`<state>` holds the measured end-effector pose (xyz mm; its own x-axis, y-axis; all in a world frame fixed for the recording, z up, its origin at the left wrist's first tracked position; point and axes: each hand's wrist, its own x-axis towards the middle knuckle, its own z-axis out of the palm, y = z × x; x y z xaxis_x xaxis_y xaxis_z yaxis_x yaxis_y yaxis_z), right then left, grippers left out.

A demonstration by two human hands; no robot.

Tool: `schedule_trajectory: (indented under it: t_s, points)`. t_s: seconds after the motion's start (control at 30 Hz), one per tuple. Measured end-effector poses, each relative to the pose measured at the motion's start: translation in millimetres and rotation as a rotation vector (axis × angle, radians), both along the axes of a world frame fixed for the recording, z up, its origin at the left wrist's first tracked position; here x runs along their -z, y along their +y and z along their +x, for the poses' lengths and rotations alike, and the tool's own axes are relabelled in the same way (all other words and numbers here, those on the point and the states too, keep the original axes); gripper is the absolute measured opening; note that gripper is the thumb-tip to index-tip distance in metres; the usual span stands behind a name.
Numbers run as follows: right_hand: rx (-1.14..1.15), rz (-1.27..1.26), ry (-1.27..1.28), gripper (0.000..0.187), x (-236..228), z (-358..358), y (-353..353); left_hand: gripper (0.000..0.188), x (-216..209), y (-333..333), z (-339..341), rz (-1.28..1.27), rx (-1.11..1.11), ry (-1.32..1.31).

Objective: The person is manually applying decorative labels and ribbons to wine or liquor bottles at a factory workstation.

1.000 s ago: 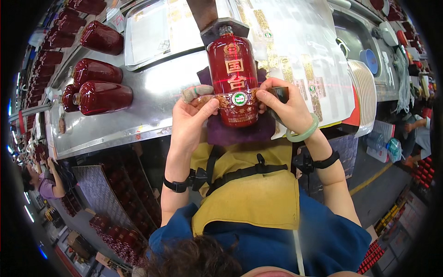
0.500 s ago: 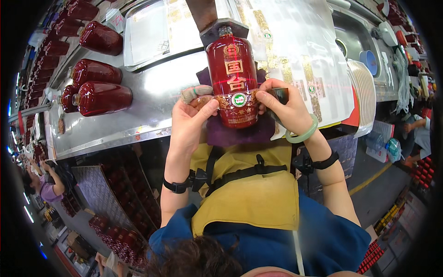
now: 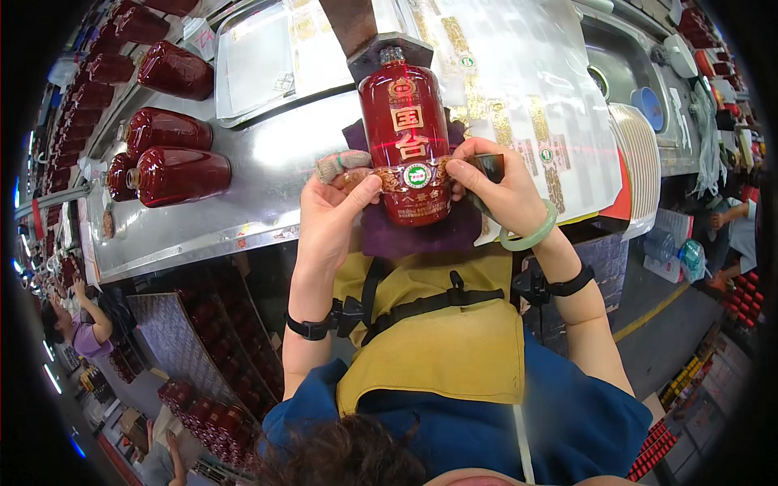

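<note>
A dark red glass bottle point(image 3: 403, 101) with gold lettering lies on its back before me, its neck pointing away, on a dark purple cloth point(image 3: 423, 241). Across its lower front runs a gold-patterned label strip point(image 3: 392, 178) with a round green-and-white emblem. My left hand point(image 3: 332, 202), with fabric covers on a finger, pinches the strip's left end between thumb and fingers. At the other end my right hand point(image 3: 509, 190) pinches the strip against the bottle's side. A small dark, shiny piece point(image 3: 489, 167) is tucked in the right hand; its kind is unclear.
A dark metal holder point(image 3: 387, 42) surrounds the bottle's neck. Left on the steel bench point(image 3: 243, 174) lie several red bottles point(image 3: 182, 176), with a pale tray point(image 3: 255, 65) behind. On the right are a white sheet point(image 3: 502, 73) of gold labels, stacked trays point(image 3: 636, 162) and a sink point(image 3: 624, 61).
The bottle and both hands have shifted very slightly left in the picture. Both hands keep their pinch on the label strip. In the lower left background, another person has moved into fuller view.
</note>
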<state>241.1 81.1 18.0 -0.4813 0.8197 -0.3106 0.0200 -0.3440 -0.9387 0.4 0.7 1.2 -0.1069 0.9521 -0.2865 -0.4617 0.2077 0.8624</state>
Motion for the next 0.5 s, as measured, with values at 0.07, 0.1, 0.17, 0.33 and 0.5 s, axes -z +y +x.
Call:
schedule_trajectory:
  t_s: [0.07, 0.1, 0.17, 0.33, 0.5]
  points:
    - [-0.003, 0.015, 0.007, 0.017, 0.8, 0.1, 0.0, 0.032, 0.2, -0.2, 0.4, 0.004, -0.007, -0.008]
    - [-0.003, 0.015, 0.007, 0.017, 0.6, 0.1, 0.0, 0.032, -0.4, 0.2, 0.7, 0.003, -0.007, -0.008]
    - [-0.001, 0.011, 0.014, 0.017, -0.3, 0.1, 0.0, 0.033, -2.1, 1.3, 1.5, -0.017, -0.027, -0.036]
    - [-0.003, 0.007, -0.004, 0.018, -0.9, 0.6, 0.3, 0.034, -3.3, 1.1, 2.7, -0.029, -0.039, -0.027]
    - [-0.004, 0.013, 0.002, 0.019, -1.0, 0.9, 0.5, 0.034, -0.4, 1.7, 1.6, -0.015, -0.016, -0.04]
